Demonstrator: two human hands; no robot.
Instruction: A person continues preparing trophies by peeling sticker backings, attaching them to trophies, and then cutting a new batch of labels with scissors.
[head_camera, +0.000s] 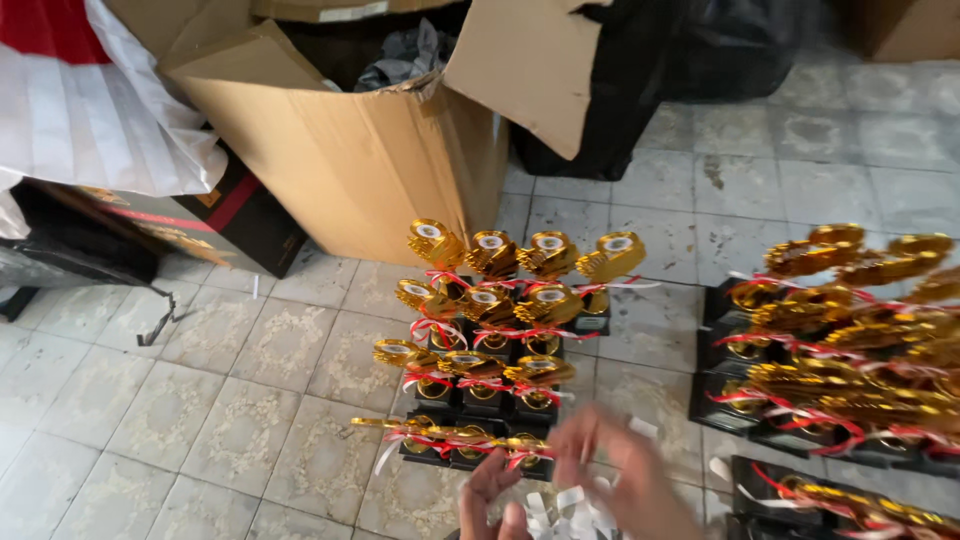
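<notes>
floor: pale patterned tiles, worn and stained, grout lines visible; everything sits straight on it
landmark: centre block of gold trophies, black bases, red-and-white ribbons at the necks, packed in rows of three to four, upright
left hand: left hand at the bottom edge, just in front of the trophy block's nearest row; fingers curled inward over a bunch of white ribbon strips; grip looks closed on the bunch, though motion blur hides the exact contact
right hand: right hand just right of the block's front row, above the same ribbon bunch; heavily blurred; fingers look spread and loosely bent, can't tell if they pinch a strip
ribbon strips: between the two hands, below the block's front row, partly cut off by the frame edge
second trophy group: more gold trophies well right of the centre block, same bases and ribbons, denser, running off the right edge
cardboard box: large open carton directly behind the centre block, tilted, flaps up, dark and grey material inside
dark box: black carton with red stripe left of the big carton, behind-left of the block
fabric: red-and-white cloth far left, draped over the dark box
black bags: dark plastic sacks behind-right of the block, beside the big carton
</notes>
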